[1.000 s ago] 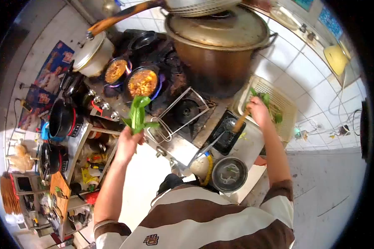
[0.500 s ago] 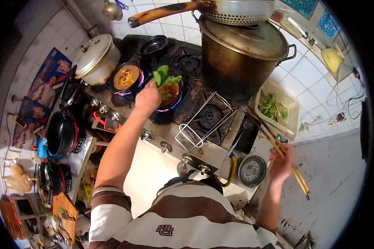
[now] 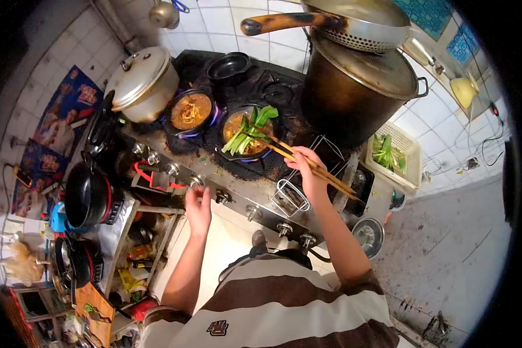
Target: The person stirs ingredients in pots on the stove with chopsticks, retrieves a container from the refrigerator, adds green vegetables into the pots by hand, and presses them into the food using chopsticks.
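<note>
My right hand (image 3: 309,168) is closed round a pair of long chopsticks (image 3: 325,173), whose tips touch the leafy greens (image 3: 250,132). The greens lie across a black pot (image 3: 272,124) of broth on a lit burner. My left hand (image 3: 198,203) is near a stove knob (image 3: 196,181), its fingers partly apart and holding nothing that shows. Just left of the greens, a second black pot (image 3: 191,111) holds a reddish-brown stew over a blue flame.
A large lidded stockpot (image 3: 354,87) with a colander (image 3: 365,35) on top stands at the back right. A white basket (image 3: 413,152) holds more greens. A wire rack (image 3: 291,196) sits on the stove front. A lidded silver pot (image 3: 146,87) stands left.
My left hand has let go of the greens and drawn back toward the knobs. My right hand has brought the chopsticks from the right side over to the pot. The greens now lie across it.
</note>
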Action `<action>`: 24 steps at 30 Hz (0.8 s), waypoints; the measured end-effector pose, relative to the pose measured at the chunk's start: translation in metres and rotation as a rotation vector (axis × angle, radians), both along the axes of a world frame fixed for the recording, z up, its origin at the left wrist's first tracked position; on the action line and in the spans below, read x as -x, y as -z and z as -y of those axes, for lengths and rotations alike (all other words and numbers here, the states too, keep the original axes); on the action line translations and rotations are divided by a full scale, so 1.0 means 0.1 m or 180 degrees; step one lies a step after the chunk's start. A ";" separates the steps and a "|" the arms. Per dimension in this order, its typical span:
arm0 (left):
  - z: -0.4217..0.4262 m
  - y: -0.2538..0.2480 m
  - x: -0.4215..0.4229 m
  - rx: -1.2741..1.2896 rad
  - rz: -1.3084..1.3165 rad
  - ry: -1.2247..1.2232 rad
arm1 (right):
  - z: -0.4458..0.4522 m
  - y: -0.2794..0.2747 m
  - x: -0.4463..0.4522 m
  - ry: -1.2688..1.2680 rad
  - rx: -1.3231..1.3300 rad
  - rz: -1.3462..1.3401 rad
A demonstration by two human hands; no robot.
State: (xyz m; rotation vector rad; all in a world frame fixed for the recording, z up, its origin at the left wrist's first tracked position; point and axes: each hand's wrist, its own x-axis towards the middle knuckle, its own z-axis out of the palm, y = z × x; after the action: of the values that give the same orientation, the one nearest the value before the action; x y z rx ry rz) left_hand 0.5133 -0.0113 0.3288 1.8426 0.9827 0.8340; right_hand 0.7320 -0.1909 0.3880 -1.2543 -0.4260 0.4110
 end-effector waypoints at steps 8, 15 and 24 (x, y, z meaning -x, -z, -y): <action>0.16 0.40 0.17 0.3699 -0.0074 0.0195 | -0.07 0.02 0.04 0.0247 0.0300 -0.0133; 0.10 0.50 0.04 0.4142 0.0137 0.0432 | -0.11 0.18 0.12 0.0163 0.0052 -0.0038; 0.06 0.60 0.05 0.4036 0.0213 0.0210 | -0.03 0.04 0.03 0.0609 -0.0185 -0.0028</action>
State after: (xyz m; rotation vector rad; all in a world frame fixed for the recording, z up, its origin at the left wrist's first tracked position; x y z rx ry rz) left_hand 0.5080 -0.0174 0.2684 0.7290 1.0245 0.0974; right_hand 0.7292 -0.1878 0.3841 -1.2238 -0.3049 0.2399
